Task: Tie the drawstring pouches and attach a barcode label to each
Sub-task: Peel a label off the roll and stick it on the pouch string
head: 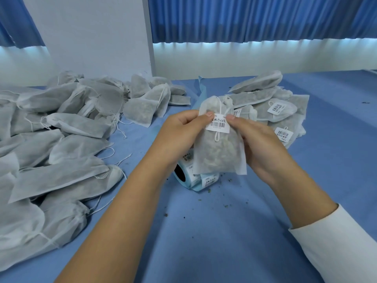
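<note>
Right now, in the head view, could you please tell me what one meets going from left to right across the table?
The pile of unlabelled pouches → left hand → held pouch → right hand → white sleeve.

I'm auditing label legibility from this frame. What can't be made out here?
Head view only.
Barcode label on the held pouch: print too small; left hand and right hand cover its top corners.
Label roll: mostly hidden behind the held pouch.
Left pouch pile: cut off by the frame edge.

Upright white mesh pouch [219,154], barcode label [217,125] near top
</note>
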### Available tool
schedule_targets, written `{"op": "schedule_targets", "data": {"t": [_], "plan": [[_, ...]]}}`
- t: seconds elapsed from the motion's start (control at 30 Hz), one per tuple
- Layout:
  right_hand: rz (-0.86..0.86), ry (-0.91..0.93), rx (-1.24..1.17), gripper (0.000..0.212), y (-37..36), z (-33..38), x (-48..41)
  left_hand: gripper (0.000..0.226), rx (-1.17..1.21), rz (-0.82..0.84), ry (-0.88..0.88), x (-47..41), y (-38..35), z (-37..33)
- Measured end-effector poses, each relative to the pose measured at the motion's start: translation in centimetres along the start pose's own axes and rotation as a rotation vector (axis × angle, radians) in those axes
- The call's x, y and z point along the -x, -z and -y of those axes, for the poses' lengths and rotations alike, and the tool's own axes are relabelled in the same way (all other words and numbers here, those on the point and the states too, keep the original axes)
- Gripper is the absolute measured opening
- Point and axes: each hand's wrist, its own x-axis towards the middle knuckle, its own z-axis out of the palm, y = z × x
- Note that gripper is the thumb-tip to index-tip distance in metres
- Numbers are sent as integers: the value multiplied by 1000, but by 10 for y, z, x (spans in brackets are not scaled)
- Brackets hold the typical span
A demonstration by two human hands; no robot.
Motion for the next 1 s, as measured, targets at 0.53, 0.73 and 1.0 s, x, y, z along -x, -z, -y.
{"op": "schedule_targets", "data": {"t": [0.53,0.73,1.0], "plan": [[-26,60,28,13,-3,-2,1,10,17,-74,31,-6,-4,8],[39,70,217,36,6,-1,-1,10,68,-316,62,-13,1,14],[115,88,224,8,15,4,-4,40,70,-347,112,-16,6,15]]}}
